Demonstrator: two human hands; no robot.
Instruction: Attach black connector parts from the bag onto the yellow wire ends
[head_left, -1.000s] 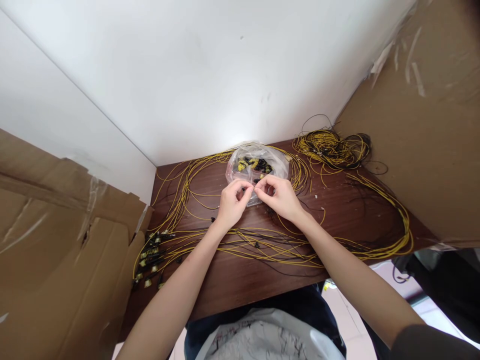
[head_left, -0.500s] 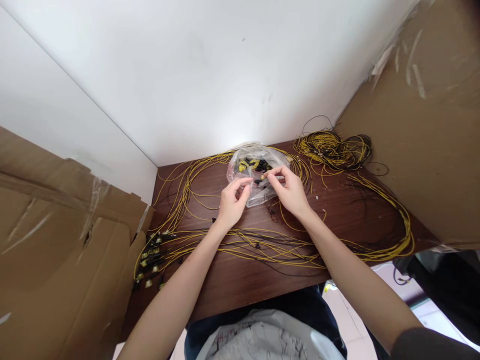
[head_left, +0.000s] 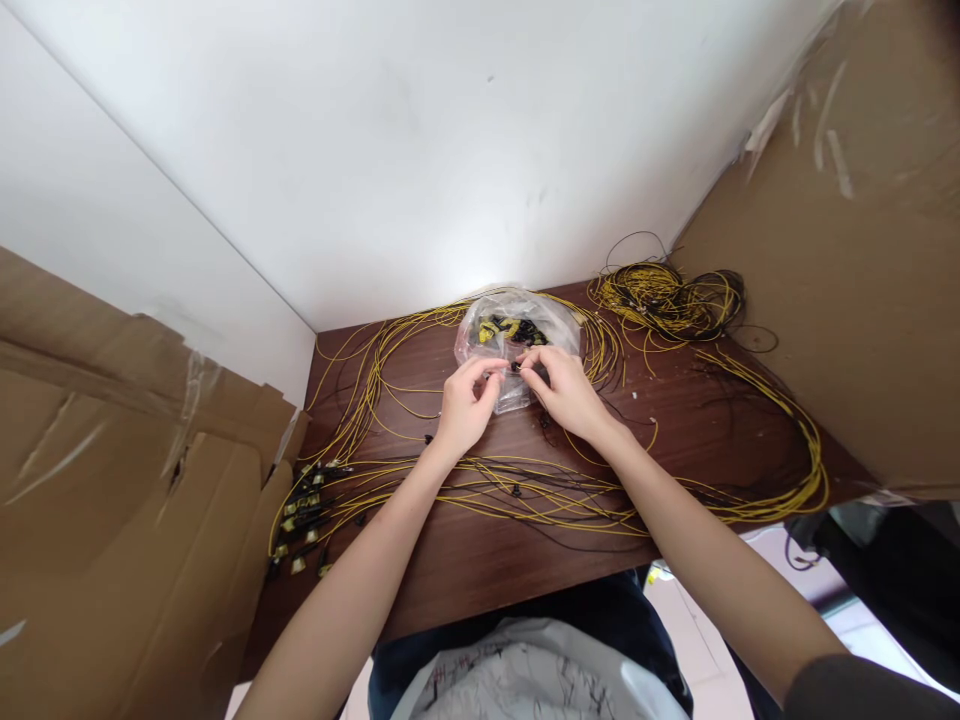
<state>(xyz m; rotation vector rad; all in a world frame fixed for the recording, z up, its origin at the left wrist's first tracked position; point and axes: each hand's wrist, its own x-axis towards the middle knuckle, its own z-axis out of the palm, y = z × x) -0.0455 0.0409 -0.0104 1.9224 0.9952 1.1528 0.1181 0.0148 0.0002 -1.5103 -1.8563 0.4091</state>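
Both hands are above the middle of the brown tabletop [head_left: 465, 580], at the near side of a clear plastic bag [head_left: 561, 318]. The bag is open toward the top, and black and yellow small parts [head_left: 511, 330] lie inside it.

The left hand [head_left: 461, 402] has its thumb and forefinger drawn close together; whether anything is pinched there cannot be told. The right hand [head_left: 566, 388] is curled, thumb and forefinger toward the left hand. A dark piece [head_left: 515, 367] shows between the two hands, beside the right fingertips; whether it is gripped cannot be confirmed. The hands are near each other, with a narrow gap between.

A long run of yellow and black wires [head_left: 812, 460] crosses the near part of the tabletop, beneath both forearms, and bends round at the right. At its left end lies a cluster of black and pale-yellow connectors [head_left: 304, 505]. A second set of wires [head_left: 369, 372] arcs left of the bag. A tangled coil [head_left: 652, 298] sits at the far right. Cardboard stands on both sides; a white wall [head_left: 420, 150] closes the back.
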